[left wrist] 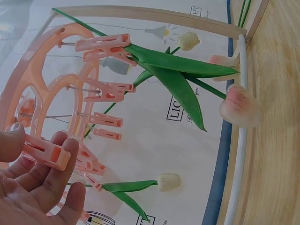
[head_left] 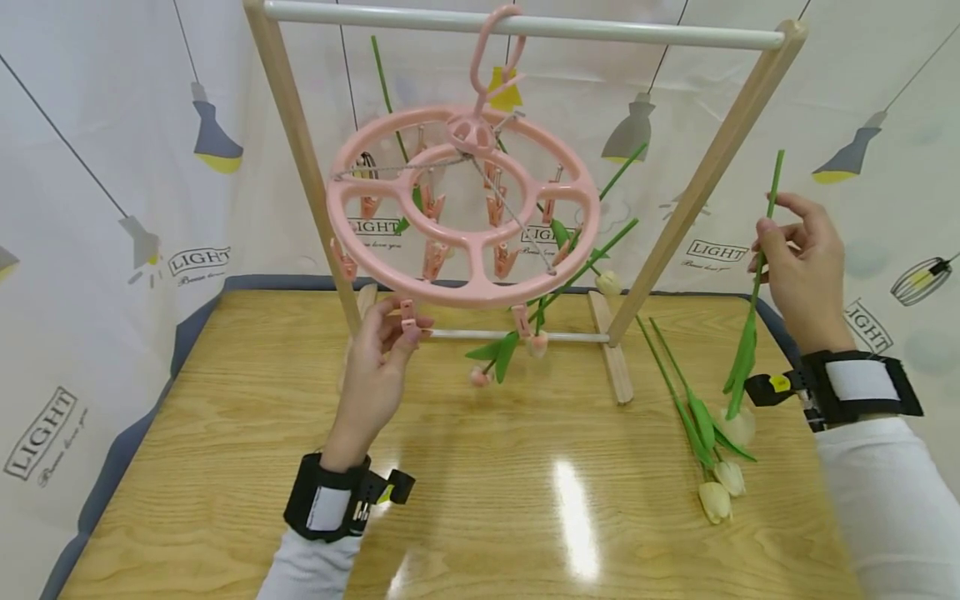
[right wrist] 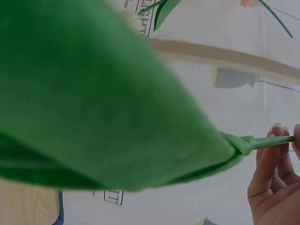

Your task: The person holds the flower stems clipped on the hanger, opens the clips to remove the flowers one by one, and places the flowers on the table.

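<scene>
A pink round clip hanger [head_left: 480, 292] hangs by its hook from a rack's white bar. At its near left edge my left hand [head_left: 375, 358] pinches one pink clothes peg [head_left: 407, 315] between thumb and fingers. In the left wrist view that peg [left wrist: 46, 152] has no stem in it. Off to the right, my right hand [head_left: 810, 271] holds an artificial tulip [head_left: 744, 354] by its green stem, pale bloom downward. Its leaf [right wrist: 108, 103] fills much of the right wrist view. Other pegs hold tulips head down, including a pink one [left wrist: 239, 107] and a white one [left wrist: 168, 182].
The wooden rack [head_left: 716, 175] stands on the wood-grain table [head_left: 465, 483], its feet [head_left: 611, 350] reaching forward. White tulips [head_left: 715, 502] lie on the table at the right. A printed white cloth [head_left: 900, 50] forms the backdrop.
</scene>
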Motion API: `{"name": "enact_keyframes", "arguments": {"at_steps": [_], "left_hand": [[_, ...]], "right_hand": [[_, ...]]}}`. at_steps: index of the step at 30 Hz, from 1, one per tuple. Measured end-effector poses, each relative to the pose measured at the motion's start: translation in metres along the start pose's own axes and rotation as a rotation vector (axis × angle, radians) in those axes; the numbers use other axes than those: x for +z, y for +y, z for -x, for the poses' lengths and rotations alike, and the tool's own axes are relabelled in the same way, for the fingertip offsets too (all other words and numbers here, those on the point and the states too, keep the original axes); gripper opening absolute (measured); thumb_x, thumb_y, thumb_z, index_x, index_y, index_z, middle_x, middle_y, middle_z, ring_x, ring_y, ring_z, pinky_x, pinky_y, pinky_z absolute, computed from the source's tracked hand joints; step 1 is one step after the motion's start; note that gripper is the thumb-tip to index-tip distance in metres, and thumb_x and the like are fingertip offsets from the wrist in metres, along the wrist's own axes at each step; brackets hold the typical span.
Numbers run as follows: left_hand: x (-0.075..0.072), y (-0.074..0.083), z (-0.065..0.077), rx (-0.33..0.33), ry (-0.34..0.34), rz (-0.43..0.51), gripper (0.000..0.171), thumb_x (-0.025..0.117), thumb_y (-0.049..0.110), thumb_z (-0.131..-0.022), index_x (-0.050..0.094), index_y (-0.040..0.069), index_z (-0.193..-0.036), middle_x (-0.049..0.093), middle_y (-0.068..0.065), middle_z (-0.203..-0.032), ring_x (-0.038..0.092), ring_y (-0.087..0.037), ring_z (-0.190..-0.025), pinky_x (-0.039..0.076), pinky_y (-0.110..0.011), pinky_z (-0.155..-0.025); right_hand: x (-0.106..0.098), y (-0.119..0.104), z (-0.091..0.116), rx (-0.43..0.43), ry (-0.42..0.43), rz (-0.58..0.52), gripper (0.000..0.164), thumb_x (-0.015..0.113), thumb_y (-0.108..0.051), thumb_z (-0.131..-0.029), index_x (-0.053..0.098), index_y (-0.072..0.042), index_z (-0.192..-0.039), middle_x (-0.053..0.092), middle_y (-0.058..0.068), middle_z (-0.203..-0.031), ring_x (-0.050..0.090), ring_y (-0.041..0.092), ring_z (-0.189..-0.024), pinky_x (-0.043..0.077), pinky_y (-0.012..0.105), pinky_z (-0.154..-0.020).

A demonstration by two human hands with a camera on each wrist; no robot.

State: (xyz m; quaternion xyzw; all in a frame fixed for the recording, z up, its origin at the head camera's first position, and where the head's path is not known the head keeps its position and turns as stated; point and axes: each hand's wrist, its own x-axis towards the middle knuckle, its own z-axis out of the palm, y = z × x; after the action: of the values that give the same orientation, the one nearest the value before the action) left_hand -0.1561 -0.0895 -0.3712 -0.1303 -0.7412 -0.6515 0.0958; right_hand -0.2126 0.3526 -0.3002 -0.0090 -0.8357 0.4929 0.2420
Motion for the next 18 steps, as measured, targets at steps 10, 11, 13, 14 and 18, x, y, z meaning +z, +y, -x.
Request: {"name": "enact_keyframes", "arguments": {"at_steps": [10,11,13,14,18], "left_hand": [[0.001,0.0,0.001,-0.019,-0.012,0.022,0.038,0.047,0.012,-0.104,0.04,0.002,-0.14,0.063,-0.021,-0.121,0.061,-0.035,-0.112,0.05,-0.019,-0.089],[0.0,0.001,0.001,-0.019,-0.012,0.024,0.038,0.047,0.011,-0.104,0.04,0.002,-0.14,0.063,-0.021,-0.121,0.061,-0.035,-0.112,0.05,-0.019,-0.09],[0.0,0.001,0.001,-0.02,-0.009,0.021,0.038,0.047,0.011,-0.104,0.04,0.002,-0.14,0.063,-0.021,-0.121,0.062,-0.033,-0.112,0.05,-0.019,-0.089],[0.0,0.001,0.001,-0.019,-0.009,0.022,0.037,0.047,0.011,-0.104,0.04,0.001,-0.139,0.063,-0.021,-0.121,0.062,-0.033,-0.111,0.05,-0.019,-0.089],[-0.001,0.001,0.002,-0.015,-0.007,0.019,0.037,0.046,0.01,-0.104,0.04,0.001,-0.139,0.063,-0.022,-0.12,0.062,-0.032,-0.111,0.05,-0.019,-0.089]], "right_hand": [[-0.01,0.032,-0.004,0.023,-0.079,0.254,0.047,0.047,-0.031,-0.104,0.041,-0.019,-0.15,0.052,-0.016,-0.082,0.052,-0.005,-0.059,0.045,0.011,-0.054],[-0.01,0.036,-0.004,0.016,-0.082,0.285,0.047,0.046,-0.031,-0.104,0.041,-0.018,-0.149,0.052,-0.016,-0.081,0.052,-0.006,-0.058,0.044,0.011,-0.054],[-0.009,0.042,-0.004,0.008,-0.089,0.347,0.048,0.045,-0.032,-0.104,0.042,-0.017,-0.149,0.052,-0.015,-0.082,0.051,-0.009,-0.057,0.043,0.011,-0.053],[-0.008,0.045,-0.004,0.005,-0.095,0.378,0.048,0.044,-0.032,-0.104,0.042,-0.016,-0.149,0.054,-0.012,-0.084,0.05,-0.01,-0.057,0.042,0.012,-0.052],[-0.007,0.051,-0.004,0.018,-0.142,0.468,0.051,0.041,-0.028,-0.104,0.038,-0.012,-0.151,0.06,0.013,-0.098,0.045,-0.012,-0.056,0.041,0.017,-0.05]]}}
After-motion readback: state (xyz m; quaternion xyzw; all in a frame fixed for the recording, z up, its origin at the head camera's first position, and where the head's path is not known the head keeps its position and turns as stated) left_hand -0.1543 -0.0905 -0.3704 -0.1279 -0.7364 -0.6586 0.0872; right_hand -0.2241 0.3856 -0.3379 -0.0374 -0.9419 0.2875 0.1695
